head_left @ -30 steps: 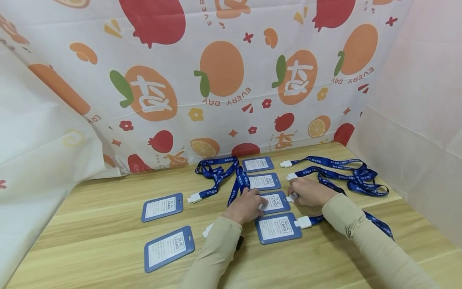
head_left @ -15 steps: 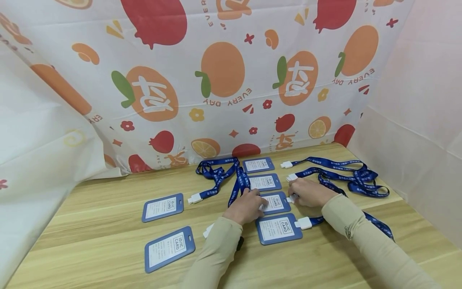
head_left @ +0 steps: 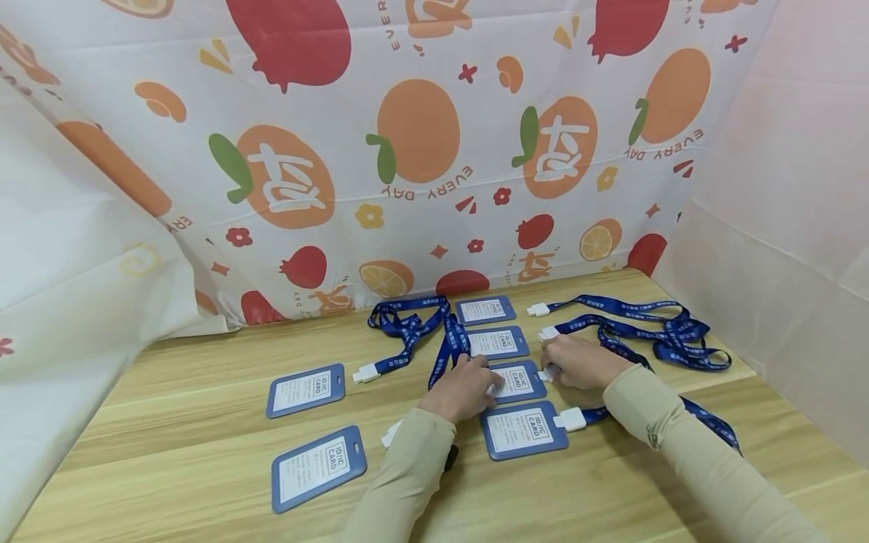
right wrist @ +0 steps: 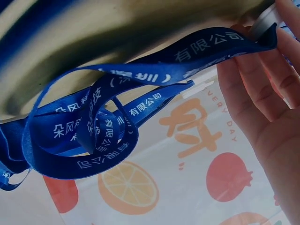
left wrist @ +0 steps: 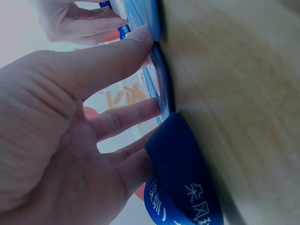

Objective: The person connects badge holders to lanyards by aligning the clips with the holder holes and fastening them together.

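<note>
Best to hold the blue ID card holder [head_left: 521, 379], third from the back on the tabletop [head_left: 170, 422], flat under the spread left hand [head_left: 462, 388], squaring the white lanyard clip [head_left: 545, 374], pinched by the right hand [head_left: 584, 362], to its end.

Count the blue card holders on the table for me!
6. On the left: a near holder and a far holder. In a column to their right, from near to far: first holder, second holder, third holder, fourth holder. The left sleeve might hide more.
</note>
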Demonstrator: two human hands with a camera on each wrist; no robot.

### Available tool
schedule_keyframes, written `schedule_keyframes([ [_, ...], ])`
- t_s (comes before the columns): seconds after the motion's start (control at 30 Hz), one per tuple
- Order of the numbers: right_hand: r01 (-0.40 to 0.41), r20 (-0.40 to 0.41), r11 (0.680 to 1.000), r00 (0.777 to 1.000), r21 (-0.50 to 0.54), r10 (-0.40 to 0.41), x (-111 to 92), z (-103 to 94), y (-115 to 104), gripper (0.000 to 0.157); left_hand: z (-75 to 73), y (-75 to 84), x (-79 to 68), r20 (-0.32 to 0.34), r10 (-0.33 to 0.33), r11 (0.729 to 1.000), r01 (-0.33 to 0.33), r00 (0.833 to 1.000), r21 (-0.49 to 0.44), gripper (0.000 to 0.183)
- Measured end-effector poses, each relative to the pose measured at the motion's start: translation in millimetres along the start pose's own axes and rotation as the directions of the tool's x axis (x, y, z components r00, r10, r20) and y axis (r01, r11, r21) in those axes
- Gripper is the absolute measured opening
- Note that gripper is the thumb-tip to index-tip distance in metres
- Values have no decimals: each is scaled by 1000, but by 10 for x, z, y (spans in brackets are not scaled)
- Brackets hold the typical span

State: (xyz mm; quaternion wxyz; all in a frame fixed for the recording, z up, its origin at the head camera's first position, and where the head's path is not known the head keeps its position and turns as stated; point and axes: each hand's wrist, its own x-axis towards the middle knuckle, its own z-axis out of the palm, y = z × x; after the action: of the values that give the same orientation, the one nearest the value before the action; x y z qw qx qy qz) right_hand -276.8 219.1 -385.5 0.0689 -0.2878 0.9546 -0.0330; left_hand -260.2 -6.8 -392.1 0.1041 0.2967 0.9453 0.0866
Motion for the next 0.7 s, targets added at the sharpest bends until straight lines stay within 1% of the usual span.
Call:
schedule_keyframes([
  [0.37, -6, 0, 1000, 1000, -7, 6, -2, -5, -20, 19, 25, -17, 25, -2, 9, 1000, -9, 1000, 4, 30],
  [0.7, -1, 1, 1000, 1000, 13, 1, -1, 3, 4, 19, 10, -9, 18, -2, 11, 1000, -11, 1000, -2, 30],
])
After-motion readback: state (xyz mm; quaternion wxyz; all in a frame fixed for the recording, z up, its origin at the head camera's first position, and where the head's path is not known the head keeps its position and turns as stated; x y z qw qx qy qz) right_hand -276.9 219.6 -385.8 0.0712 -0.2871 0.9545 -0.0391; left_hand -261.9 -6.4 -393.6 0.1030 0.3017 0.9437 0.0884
